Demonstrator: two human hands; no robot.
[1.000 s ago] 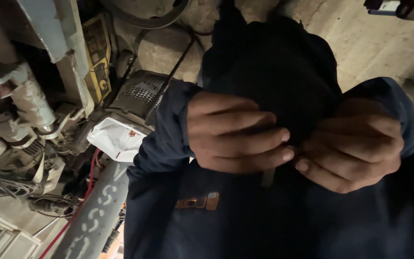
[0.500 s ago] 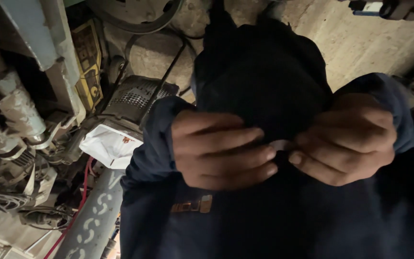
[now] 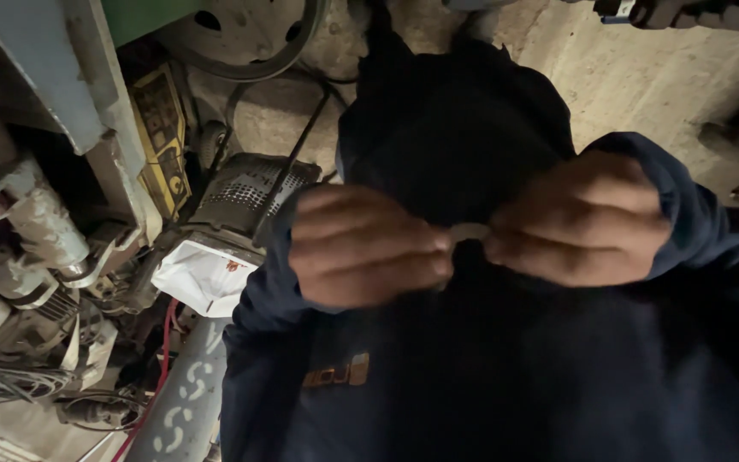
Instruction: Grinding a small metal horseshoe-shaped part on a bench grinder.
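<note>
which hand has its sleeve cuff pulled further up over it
The right hand: its blue cuff covers the back of the hand near the knuckles, while the left hand is bare to the wrist.

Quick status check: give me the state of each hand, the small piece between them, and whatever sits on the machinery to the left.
left hand: curled, fingertips pinching the small pale piece.
right hand: curled, pinching the same piece from the other side.
small pale piece: held between both hands, mostly hidden.
white paper bag: open, resting on the machinery.
perforated metal cover: lying tilted, a black cable across it.
</note>
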